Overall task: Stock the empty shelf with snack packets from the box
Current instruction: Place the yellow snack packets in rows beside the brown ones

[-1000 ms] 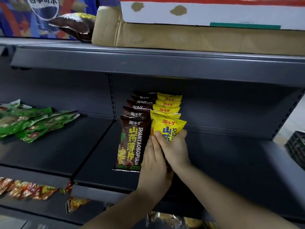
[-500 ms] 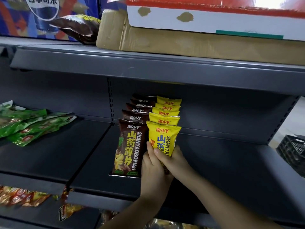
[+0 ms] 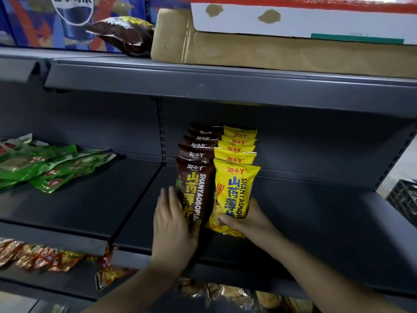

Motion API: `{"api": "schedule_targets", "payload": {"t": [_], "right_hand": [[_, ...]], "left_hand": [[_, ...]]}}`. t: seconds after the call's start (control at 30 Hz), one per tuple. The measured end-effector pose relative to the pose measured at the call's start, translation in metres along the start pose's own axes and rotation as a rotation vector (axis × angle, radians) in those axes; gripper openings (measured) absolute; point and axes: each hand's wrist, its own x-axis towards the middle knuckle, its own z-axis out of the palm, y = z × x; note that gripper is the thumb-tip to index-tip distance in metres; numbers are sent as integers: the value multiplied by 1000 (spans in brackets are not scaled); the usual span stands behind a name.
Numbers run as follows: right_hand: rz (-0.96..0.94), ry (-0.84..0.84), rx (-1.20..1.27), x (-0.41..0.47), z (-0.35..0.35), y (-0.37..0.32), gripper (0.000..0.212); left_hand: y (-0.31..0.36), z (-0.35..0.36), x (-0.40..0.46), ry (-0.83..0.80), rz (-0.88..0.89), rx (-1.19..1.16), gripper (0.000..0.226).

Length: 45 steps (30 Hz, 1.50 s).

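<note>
Two rows of snack packets stand on the dark grey shelf (image 3: 316, 222). The front brown packet (image 3: 195, 188) leads a row of several brown ones, and the front yellow packet (image 3: 235, 190) leads a row of several yellow ones beside it. My left hand (image 3: 173, 224) lies flat against the left side and lower front of the front brown packet, fingers together. My right hand (image 3: 246, 220) grips the bottom of the front yellow packet, thumb across its front. No box with packets shows near my hands.
Green packets (image 3: 42, 166) lie on the shelf section to the left. Cardboard boxes (image 3: 259, 50) and a loose brown packet (image 3: 121, 32) rest on the shelf above. Orange packets (image 3: 40, 256) fill the lower shelf. A black crate (image 3: 404, 199) stands at the right edge.
My hands were together on the yellow packet. My left hand has moved left onto the brown packet, and the yellow packet now stands more upright in my right hand.
</note>
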Motion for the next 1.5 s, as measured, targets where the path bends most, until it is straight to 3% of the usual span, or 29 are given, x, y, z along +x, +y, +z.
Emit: {"api": "schedule_targets", "payload": {"t": [0.1, 0.2, 0.33, 0.77, 1.0, 1.1, 1.27, 1.4, 1.5], "right_hand": [[-38, -6, -76, 5, 2, 5, 55], [-69, 17, -136, 8, 3, 10, 60], [-80, 73, -195, 8, 5, 15, 57], [31, 145, -355, 7, 11, 18, 86], [99, 123, -270, 7, 12, 8, 82], [45, 67, -172, 0, 7, 4, 61], [50, 74, -247, -13, 2, -2, 54], [78, 88, -367, -37, -16, -11, 18], [59, 132, -338, -63, -36, -18, 24]], "left_hand": [[-5, 0, 3, -159, -35, -240, 95], [-5, 1, 9, -120, -2, -320, 94], [-7, 4, 15, -106, 23, -338, 95], [-10, 4, 22, -141, 60, -299, 97], [-6, -2, 27, -249, 24, -202, 98], [-3, -6, 23, -253, -31, -143, 99], [11, -6, -4, -24, -66, 128, 79], [26, -1, -31, 110, 118, 121, 63], [50, 5, -51, 114, 178, 83, 55]]}}
